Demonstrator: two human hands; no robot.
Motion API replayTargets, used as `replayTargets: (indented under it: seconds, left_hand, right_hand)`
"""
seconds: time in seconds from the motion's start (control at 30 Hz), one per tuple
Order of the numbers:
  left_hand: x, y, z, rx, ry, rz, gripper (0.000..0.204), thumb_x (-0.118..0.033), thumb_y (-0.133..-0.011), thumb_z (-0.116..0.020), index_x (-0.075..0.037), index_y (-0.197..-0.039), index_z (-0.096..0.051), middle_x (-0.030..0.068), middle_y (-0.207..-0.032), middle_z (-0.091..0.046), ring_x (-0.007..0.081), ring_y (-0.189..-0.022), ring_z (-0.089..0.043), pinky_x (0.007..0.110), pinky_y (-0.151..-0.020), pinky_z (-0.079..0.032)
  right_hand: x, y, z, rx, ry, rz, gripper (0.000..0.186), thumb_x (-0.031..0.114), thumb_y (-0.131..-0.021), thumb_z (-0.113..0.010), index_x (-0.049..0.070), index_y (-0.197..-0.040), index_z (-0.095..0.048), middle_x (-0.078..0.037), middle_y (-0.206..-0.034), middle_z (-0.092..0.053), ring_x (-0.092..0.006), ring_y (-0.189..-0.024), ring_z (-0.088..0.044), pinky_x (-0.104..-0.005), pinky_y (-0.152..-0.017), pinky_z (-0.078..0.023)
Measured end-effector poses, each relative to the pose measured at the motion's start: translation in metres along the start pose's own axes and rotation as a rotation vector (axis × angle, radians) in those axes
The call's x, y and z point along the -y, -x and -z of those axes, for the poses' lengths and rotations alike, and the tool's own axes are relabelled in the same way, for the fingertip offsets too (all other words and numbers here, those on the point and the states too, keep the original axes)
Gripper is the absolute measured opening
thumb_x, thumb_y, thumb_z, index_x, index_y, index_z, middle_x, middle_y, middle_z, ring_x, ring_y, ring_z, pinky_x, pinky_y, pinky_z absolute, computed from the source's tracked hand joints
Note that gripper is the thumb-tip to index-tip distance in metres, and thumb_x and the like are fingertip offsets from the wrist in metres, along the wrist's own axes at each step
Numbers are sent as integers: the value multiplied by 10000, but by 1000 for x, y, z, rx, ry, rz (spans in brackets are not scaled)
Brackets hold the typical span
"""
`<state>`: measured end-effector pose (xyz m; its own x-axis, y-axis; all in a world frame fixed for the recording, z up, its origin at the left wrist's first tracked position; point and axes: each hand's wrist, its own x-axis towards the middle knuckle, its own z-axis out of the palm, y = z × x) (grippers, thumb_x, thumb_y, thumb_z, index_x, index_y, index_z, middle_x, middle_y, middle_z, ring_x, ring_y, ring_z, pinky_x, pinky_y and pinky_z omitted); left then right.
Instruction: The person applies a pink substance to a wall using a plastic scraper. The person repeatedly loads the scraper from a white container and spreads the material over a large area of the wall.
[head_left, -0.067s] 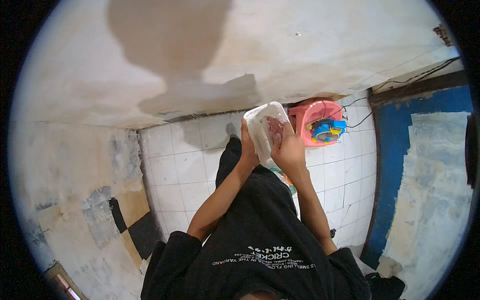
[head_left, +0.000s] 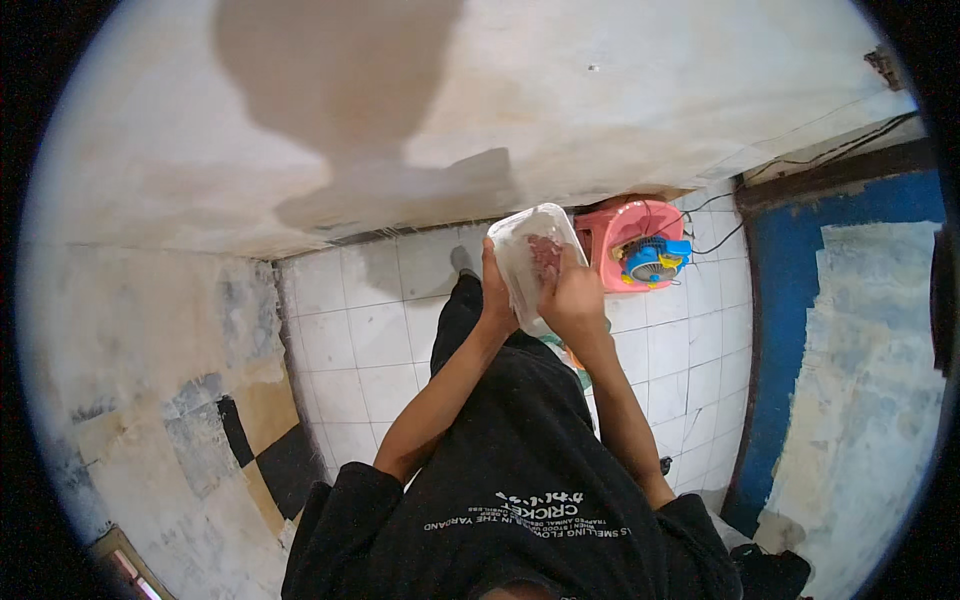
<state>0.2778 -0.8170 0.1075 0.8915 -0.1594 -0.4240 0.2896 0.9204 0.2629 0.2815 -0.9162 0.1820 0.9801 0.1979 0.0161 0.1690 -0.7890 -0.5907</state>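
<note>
A white rectangular tray (head_left: pixel 512 258) is held above the floor at the centre, tilted, with a reddish, lumpy substance (head_left: pixel 544 254) inside. My left hand (head_left: pixel 498 292) grips its left side, thumb along the edge. My right hand (head_left: pixel 572 298) is closed, its fingers curled at the reddish substance inside the tray; what they hold, if anything, is hidden. My black-clad body is below, with a foot visible beyond the tray's lower left.
A pink plastic seat or tub (head_left: pixel 625 215) holds a blue-and-yellow fan (head_left: pixel 655 262), cables running right. Green and orange items (head_left: pixel 578 365) lie partly hidden below the tray. Patchy walls (head_left: pixel 400 100) enclose the tiled floor (head_left: pixel 370 335); a blue panel (head_left: pixel 785 280) stands at right.
My right hand has moved slightly leftward within the tray. The tray and my left hand stay almost in place.
</note>
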Motion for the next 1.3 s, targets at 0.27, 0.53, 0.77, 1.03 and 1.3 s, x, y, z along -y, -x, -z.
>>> replayTargets:
  seconds: [0.27,0.53,0.77,1.03,1.3]
  left_hand:
    - [13,-4,14,3,-95,26,750,-690,-882,-216,-72,-1153,-542,87,-1024,-615,210,-927,-602,343,-851,-489]
    - [19,-4,27,-58,-43,81,739,-694,-881,-220,-73,-1081,-567,71,-958,-619,193,-898,-597,330,-818,-490]
    - [20,-1,26,-59,-52,87,735,-699,-877,-238,-72,-1078,-564,63,-957,-615,188,-895,-589,321,-824,-486]
    - [19,1,26,14,-98,11,736,-693,-880,-242,-73,-1133,-545,81,-1034,-606,205,-941,-591,341,-841,-486]
    - [23,-9,33,29,-16,3,719,-672,-894,-236,-72,-1164,-525,98,-1063,-595,221,-960,-590,360,-864,-484]
  right_hand:
    - [-22,3,-22,-32,3,101,344,315,-830,-609,-10,-907,-525,-239,-612,-581,-437,-576,-593,-505,-518,-474]
    - [-13,15,-23,-125,-4,158,274,257,-829,-615,3,-884,-526,-231,-616,-588,-416,-567,-597,-492,-509,-471]
    - [-24,20,-27,-63,53,72,251,204,-802,-629,20,-962,-572,-192,-687,-610,-387,-562,-596,-479,-537,-483]
    - [-15,18,-18,-170,-4,211,312,208,-808,-611,19,-1055,-585,-186,-707,-613,-376,-547,-597,-449,-476,-474]
    - [-16,15,-12,-197,54,278,296,119,-740,-670,-38,-960,-549,-198,-590,-571,-352,-487,-591,-432,-433,-468]
